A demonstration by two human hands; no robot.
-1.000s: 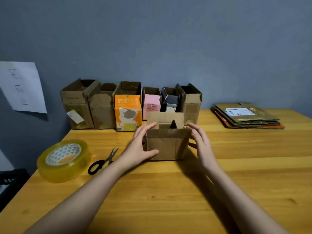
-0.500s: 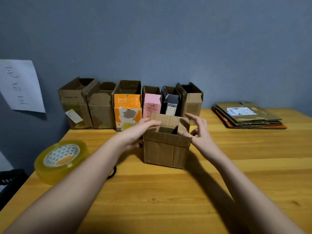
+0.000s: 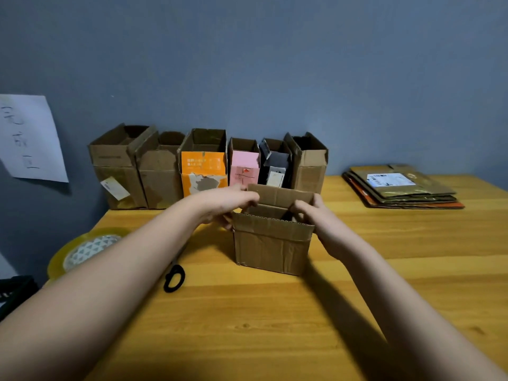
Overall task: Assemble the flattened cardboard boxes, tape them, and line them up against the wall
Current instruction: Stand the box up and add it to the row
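Note:
A small brown cardboard box (image 3: 270, 246) stands upright on the wooden table (image 3: 275, 325), its top flaps raised and its mouth open. My left hand (image 3: 229, 203) grips the left top flap, fingers curled over its edge. My right hand (image 3: 316, 215) holds the right top flap, fingers reaching inside the box. Several assembled boxes (image 3: 203, 166) stand in a row against the blue wall behind it. A stack of flattened boxes (image 3: 401, 188) lies at the back right.
A large roll of clear tape (image 3: 88, 248) sits at the table's left edge, partly behind my left forearm. Black-handled scissors (image 3: 174, 277) lie beside it. A white paper sheet (image 3: 27, 138) hangs on the wall at left. A dark crate (image 3: 13, 292) shows at the lower left.
The box was turned upright and drawn closer to me. My hands shifted from its sides up to its top flaps, which now stand open.

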